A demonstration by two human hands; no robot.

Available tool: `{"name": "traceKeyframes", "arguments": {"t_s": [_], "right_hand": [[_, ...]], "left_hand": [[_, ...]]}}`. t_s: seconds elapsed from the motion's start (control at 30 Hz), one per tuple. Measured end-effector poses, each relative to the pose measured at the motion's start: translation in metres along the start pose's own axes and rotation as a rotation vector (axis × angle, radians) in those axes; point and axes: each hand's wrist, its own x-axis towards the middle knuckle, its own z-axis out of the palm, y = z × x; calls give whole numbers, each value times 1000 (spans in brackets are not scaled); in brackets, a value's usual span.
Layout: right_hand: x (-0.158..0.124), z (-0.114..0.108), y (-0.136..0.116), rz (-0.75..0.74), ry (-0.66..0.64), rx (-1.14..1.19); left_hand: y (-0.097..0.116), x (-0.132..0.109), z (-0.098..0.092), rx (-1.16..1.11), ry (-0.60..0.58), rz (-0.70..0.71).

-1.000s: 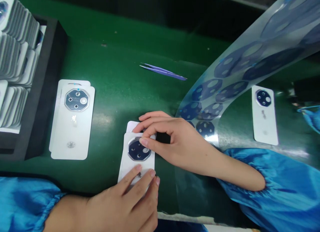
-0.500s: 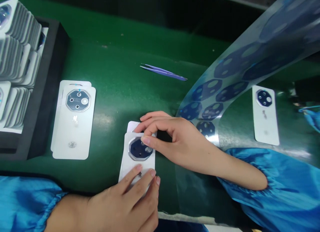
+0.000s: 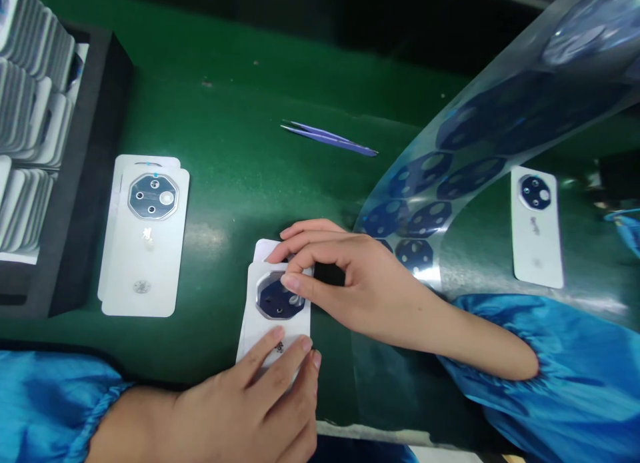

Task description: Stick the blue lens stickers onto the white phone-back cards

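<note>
In front of me lies a white phone back panel point(image 3: 254, 326) with a silver-edged octagonal camera section, on top of another white piece that sticks out at its upper end. A dark blue octagonal film point(image 3: 273, 300) with round holes covers the camera section. My right hand point(image 3: 345, 270) pinches thumb and index finger together at the film's upper right edge; its other fingers reach over the panel's top. My left hand point(image 3: 250, 403) rests on the panel's lower part, fingers stretched out and slightly spread. It holds nothing. The panel's lower end is hidden under this hand.
Two overlapping panels point(image 3: 143, 263) lie at left, beside a black tray point(image 3: 95, 163) of upright panels. Purple tweezers point(image 3: 330, 138) lie farther back. A clear sheet of dark octagonal films point(image 3: 425, 176) curves up at right; beyond it lies another panel point(image 3: 537, 243).
Both hands keep almost the same place on the panel and film. The view has shifted slightly, so the surrounding things appear a little displaced.
</note>
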Motion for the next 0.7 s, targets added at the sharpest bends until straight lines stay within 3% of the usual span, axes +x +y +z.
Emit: {"name": "traceKeyframes", "arguments": {"t_s": [0.7], "right_hand": [[0,0,0,-6,1,-4]], "left_hand": [[-1,0,-1,-9,17,-5]]}}
